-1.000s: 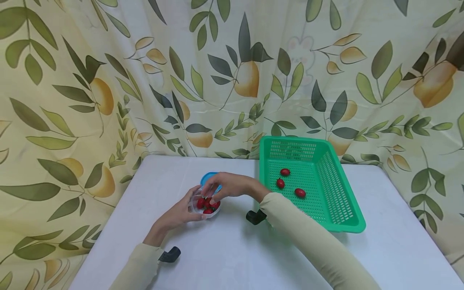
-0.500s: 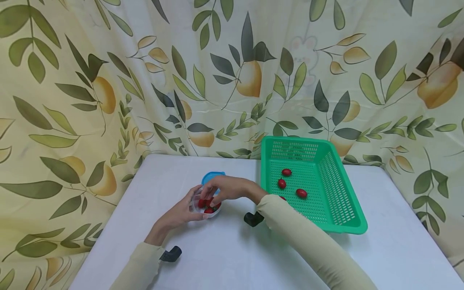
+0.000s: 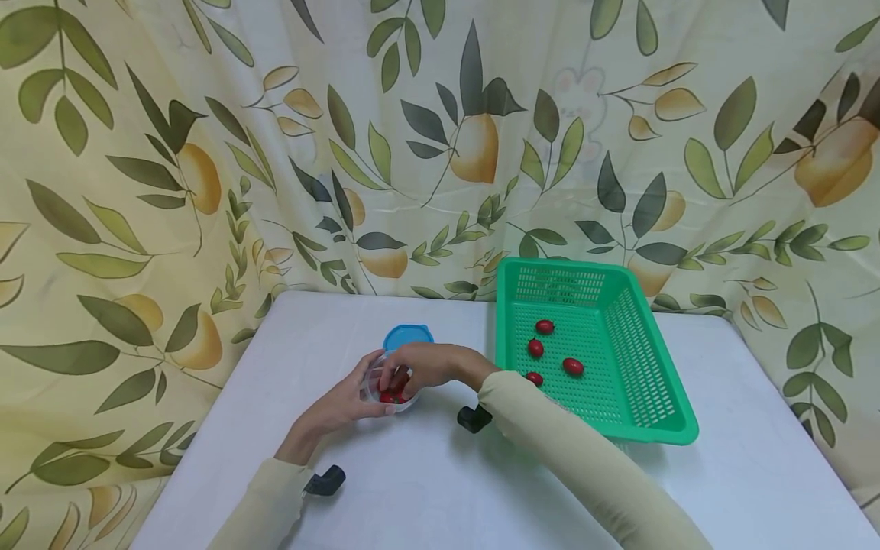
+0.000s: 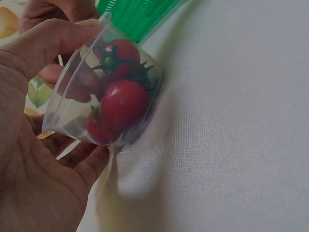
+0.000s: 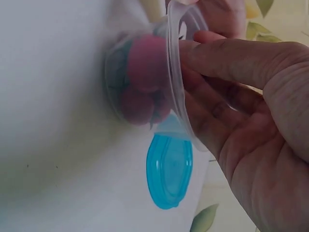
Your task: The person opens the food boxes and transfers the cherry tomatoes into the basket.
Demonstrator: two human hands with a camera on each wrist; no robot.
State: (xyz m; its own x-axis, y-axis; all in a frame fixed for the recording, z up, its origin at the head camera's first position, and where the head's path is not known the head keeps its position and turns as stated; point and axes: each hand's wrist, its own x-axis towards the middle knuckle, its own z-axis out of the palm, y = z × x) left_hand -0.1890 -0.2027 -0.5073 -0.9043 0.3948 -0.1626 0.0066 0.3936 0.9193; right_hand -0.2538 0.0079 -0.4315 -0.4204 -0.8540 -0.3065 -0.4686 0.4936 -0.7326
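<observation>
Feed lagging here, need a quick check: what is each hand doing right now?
Left hand: grips the clear cup of cherry tomatoes.
Right hand: fingers reach into the cup; whether they pinch a tomato cannot be told.

Red tomatoes (image 3: 393,391) fill a clear plastic cup (image 4: 99,94) beside a blue lid (image 3: 409,337) on a white table (image 3: 426,489) — a green basket (image 3: 642,367) and a cream curtain (image 3: 206,153) patterned with green leaves and yellow fruit — pale beige sleeves (image 3: 584,466).

Clear plastic cup (image 3: 385,388): small, uncovered, on white table, holding several red cherry tomatoes (image 4: 121,102) with green stems.
</observation>
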